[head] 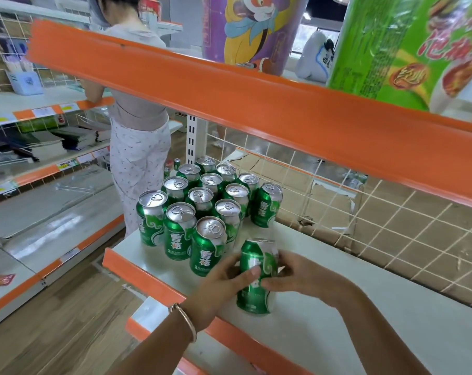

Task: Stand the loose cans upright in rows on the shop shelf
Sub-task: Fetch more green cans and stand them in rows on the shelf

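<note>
Upright green aluminium drink can (pixel 254 296) at near edge of white metal shelf (pixel 364 307), left hand (pixel 224 277) and right hand (pixel 301 274) each with grip curled round it — rows of matching cans (pixel 179 234) beyond, left.

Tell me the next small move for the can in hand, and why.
Probably shift the held can left and stand it beside the front can, then let go. The left hand and right hand both grip it, slightly apart from the upright rows on the shelf.
</note>
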Available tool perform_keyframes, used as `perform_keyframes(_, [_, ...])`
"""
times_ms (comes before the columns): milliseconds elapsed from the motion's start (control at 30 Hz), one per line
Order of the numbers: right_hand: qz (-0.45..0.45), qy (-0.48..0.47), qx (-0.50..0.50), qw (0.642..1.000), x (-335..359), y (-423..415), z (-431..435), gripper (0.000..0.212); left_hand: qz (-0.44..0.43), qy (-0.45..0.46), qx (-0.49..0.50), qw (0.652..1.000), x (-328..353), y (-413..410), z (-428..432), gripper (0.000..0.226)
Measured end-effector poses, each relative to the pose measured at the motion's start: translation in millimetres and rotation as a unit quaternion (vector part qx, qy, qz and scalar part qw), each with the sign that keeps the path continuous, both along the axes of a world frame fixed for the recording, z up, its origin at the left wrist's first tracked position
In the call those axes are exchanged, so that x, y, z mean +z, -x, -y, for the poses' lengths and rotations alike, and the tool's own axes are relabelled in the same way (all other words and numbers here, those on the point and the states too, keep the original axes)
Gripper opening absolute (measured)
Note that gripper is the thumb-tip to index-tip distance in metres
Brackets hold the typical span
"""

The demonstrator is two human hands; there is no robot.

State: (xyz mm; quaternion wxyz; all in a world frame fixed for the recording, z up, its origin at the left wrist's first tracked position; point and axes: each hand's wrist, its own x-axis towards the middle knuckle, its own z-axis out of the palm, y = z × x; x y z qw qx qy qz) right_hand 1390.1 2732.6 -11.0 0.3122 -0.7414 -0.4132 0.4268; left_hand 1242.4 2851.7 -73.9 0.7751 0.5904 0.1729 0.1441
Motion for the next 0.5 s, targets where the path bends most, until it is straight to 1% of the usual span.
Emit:
perform_keyframes(67, [-0.03, -0.021, -0.044, 0.998, -14, 8, 2, 0.05, -0.01, 0.024, 0.002, 1.0, -3, -7, 2, 0.047])
perform_keyframes(133, [-0.052, -0.061, -0.093, 0.992, -27, 11, 2, 0.038, -0.024, 0.012, -0.003, 1.0, -6, -12, 4, 0.045])
perform_keyframes(200, [-0.039, -0.099, -0.149, 0.983, -37, 13, 0, 0.032, -0.038, -0.058, 0.016, 0.997, -6, -18, 7, 0.037])
perform_keyframes(233, [-0.01, -0.112, -0.184, 0.977, -40, 13, -2, 0.03, -0.045, -0.098, 0.027, 0.994, -4, -19, 10, 0.033])
perform_keyframes(300, [0.044, -0.139, -0.257, 0.955, -46, 13, -10, 0.033, -0.057, -0.176, 0.03, 0.982, -7, -18, 16, 0.029])
perform_keyframes(333, [0.054, -0.155, -0.281, 0.946, -47, 12, -16, 0.035, -0.063, -0.214, 0.021, 0.974, -12, -16, 19, 0.034])
perform_keyframes(367, [0.06, -0.17, -0.29, 0.94, -47, 10, -21, 0.037, -0.075, -0.265, 0.005, 0.961, -14, -13, 23, 0.045])
perform_keyframes(433, [0.06, -0.197, -0.266, 0.942, -48, 3, -31, 0.043, -0.104, -0.338, -0.004, 0.935, -15, -7, 26, 0.064])
perform_keyframes(500, [0.046, -0.215, -0.228, 0.948, -50, -3, -37, 0.051, -0.105, -0.39, -0.004, 0.915, -17, -4, 28, 0.073])
